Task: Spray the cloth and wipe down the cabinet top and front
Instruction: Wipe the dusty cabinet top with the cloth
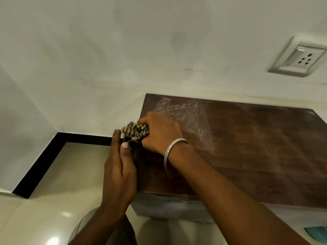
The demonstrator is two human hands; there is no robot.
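Bunching the checked cloth (135, 132) at the cabinet top's (247, 147) left edge, the right hand (160, 132) closes its fingers around it for wiping pressure, while the left hand (118, 167), fingers flat and extended just beside the cloth, braces against the cabinet's side.

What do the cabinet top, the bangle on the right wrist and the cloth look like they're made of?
Cabinet top: dark brown wood or wood-look laminate, with faint grain lines and a smooth face carrying whitish smears.
Bangle: plain metal, probably steel or silver, going by its pale grey shine.
Cloth: soft woven fabric in a dark and cream check, bunched up under the right hand.
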